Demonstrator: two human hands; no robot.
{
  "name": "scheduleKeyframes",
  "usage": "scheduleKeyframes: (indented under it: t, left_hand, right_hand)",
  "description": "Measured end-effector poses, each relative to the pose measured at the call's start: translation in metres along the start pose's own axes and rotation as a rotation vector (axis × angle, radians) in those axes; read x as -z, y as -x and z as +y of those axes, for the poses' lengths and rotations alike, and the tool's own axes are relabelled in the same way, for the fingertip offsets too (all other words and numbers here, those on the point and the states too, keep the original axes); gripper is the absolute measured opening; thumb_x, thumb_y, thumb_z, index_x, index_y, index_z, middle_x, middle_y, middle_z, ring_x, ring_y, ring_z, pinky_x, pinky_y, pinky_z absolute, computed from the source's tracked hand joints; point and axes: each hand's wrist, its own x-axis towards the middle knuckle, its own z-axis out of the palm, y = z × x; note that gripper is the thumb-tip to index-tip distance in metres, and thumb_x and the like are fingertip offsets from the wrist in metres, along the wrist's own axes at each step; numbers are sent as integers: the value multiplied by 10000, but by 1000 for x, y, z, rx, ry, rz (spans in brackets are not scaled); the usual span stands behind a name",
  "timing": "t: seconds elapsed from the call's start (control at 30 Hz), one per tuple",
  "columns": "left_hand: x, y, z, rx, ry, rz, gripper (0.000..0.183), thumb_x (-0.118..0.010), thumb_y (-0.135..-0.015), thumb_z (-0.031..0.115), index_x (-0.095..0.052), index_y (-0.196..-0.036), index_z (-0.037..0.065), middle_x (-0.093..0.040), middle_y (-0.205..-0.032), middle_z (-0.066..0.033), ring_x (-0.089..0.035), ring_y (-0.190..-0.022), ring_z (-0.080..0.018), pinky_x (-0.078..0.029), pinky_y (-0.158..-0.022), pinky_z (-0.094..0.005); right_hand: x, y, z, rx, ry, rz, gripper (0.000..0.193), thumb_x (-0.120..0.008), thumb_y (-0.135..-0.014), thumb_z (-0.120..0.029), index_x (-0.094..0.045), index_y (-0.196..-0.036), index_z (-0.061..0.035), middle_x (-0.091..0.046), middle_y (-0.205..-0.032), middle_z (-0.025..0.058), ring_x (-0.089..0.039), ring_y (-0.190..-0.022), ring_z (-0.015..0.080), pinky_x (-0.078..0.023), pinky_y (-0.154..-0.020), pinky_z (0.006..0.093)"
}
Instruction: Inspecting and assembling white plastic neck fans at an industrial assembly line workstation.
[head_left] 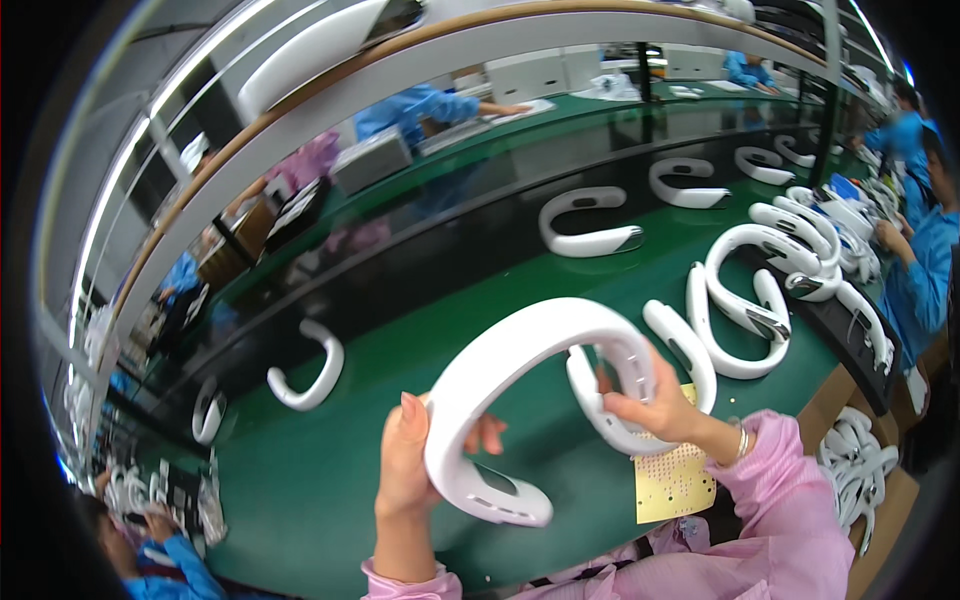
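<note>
A white U-shaped neck fan [535, 330] is held up above the green bench, its curved middle away from me. My right hand [655, 405] grips one end, fingers and thumb closed on it. My left hand [405, 460] is wrapped round the other side, thumb up at the outer edge and fingertips showing inside the curve. Beneath my right hand, a second neck fan [607, 428] lies partly over a yellow sheet with small marks [660, 495]. Another white neck fan [690, 350] rests just beyond it.
Several neck fans are piled [745, 300] at the right. More lie in a row on the black belt [480, 235], and two [330, 375] sit at the left. A cardboard box [900, 530] holds white parts at lower right. A shelf rail [400, 40] crosses overhead. Co-workers in blue sit both sides.
</note>
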Motion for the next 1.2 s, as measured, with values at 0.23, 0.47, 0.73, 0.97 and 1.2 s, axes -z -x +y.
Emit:
scheduleKeyframes:
  t: [0.23, 0.47, 0.73, 0.97, 1.2]
  left_hand:
    - [-51, 73, -22, -24, 295, 111, 597, -375, -939, 345, -252, -1330, -89, -557, -1009, -232, -622, -791, -330, -545, -654, -449]
    - [-43, 85, -46, -21, 415, 157, 507, -263, -951, 367, -435, -1152, -66, -584, -760, -189, -603, -569, -292, -507, -488, -397]
    - [-56, 72, -47, -47, 752, 300, 447, -292, -935, 308, -447, -1114, -71, -581, -707, -181, -586, -514, -266, -549, -469, -385]
    - [-83, 56, -27, 18, 467, 423, 435, -279, -917, 276, -480, -1063, -81, -583, -681, -175, -582, -470, -258, -527, -439, -351]
    - [-105, 47, -13, 88, 157, 447, 442, -308, -885, 296, -476, -1043, -81, -591, -693, -194, -592, -485, -253, -491, -427, -316]
  right_hand:
    - [-25, 47, -9, -507, -574, 14, 577, -618, -785, -146, -358, -1278, 2, -538, -805, 83, -547, -606, 155, -462, -547, 294]
    - [-28, 62, -7, -532, -490, 17, 490, -628, -798, -133, -392, -1205, 4, -547, -796, 72, -543, -601, 130, -460, -533, 265]
    - [-24, 61, -8, -578, -360, 68, 551, -626, -799, -159, -394, -1268, 16, -571, -801, 81, -558, -584, 143, -459, -532, 262]
    - [-30, 51, -5, -624, -441, 40, 482, -592, -843, -158, -411, -1250, 25, -590, -863, 101, -605, -728, 161, -518, -669, 294]
    - [-30, 49, 8, -671, -495, 26, 470, -603, -844, -196, -430, -1230, 12, -598, -896, 106, -615, -770, 175, -524, -698, 306]
